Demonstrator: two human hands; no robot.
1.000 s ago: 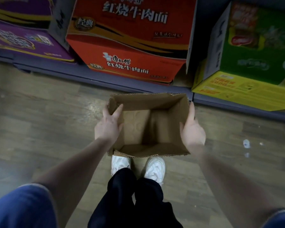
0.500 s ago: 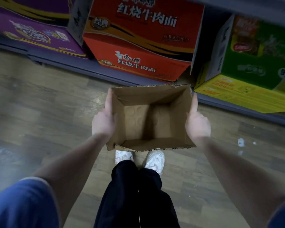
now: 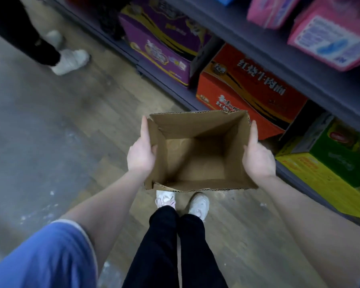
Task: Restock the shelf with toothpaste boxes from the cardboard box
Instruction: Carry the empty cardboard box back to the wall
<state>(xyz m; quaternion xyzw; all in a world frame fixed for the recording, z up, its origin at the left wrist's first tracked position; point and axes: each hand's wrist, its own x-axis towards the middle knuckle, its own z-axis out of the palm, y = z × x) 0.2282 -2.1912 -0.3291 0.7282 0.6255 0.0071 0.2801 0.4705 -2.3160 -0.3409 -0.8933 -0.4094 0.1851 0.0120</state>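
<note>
Both hands carry the cardboard box in front of me: my left hand is pressed flat against its left wall with the thumb lying straight up along the outer face, and my right hand mirrors it on the right wall, thumb pointing up toward the rim. I cannot see the fingers of either hand, since they sit behind or under the walls, so I would only say they seem to cup the sides rather than curl over the edge. I hold the box upright, open top toward me, above my white shoes and the wooden floor; its brown bottom shows bare, with nothing lying inside. To my right runs the grey shelf, its lowest level holding a purple carton, a red carton just beyond the box's far rim, and a green and yellow carton. Pink packs stand on the level above. At top left, another person's dark trouser leg and white shoe are on the floor.
</note>
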